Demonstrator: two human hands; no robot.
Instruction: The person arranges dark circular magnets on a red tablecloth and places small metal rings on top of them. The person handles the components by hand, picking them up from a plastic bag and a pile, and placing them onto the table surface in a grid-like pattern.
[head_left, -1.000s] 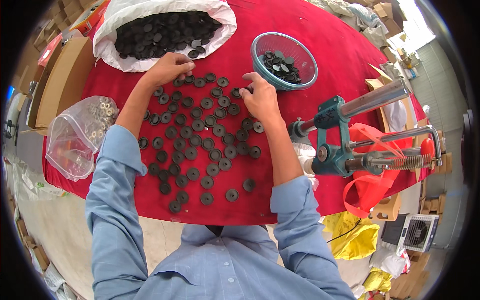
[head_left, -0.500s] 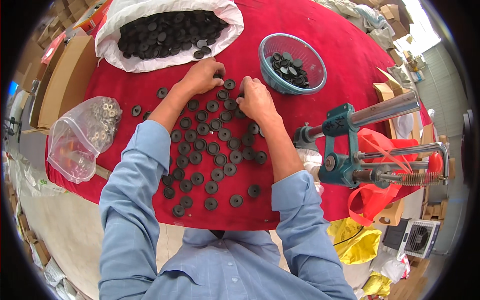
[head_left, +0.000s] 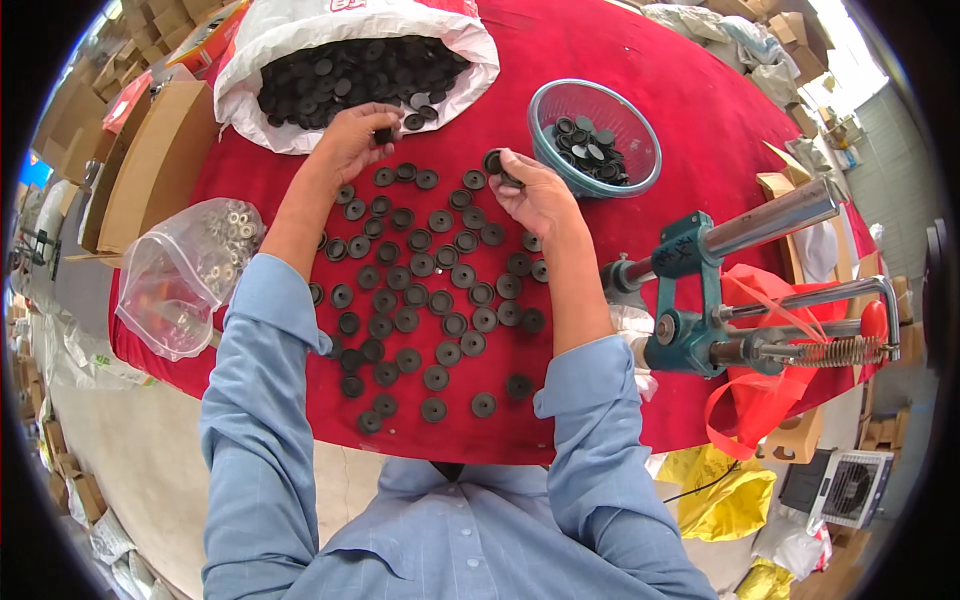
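Note:
Many round black caps with raised rims lie spread over the red cloth in front of me. My left hand is closed on a black cap by the mouth of a white woven sack, which is heaped with more caps. My right hand pinches black caps between thumb and fingers, just left of a clear bluish plastic bowl. Similar caps partly fill that bowl. How many caps each hand holds is partly hidden by the fingers.
A green hand press with a steel lever stands at the right, a red bag behind it. At the left are an open cardboard box and a clear bag of small ring-shaped parts. The red cloth covers the table.
My left hand has moved left toward the sack. My right hand has turned and shifted slightly right toward the bowl, showing caps in its fingers. More caps lie at the far side of the spread.

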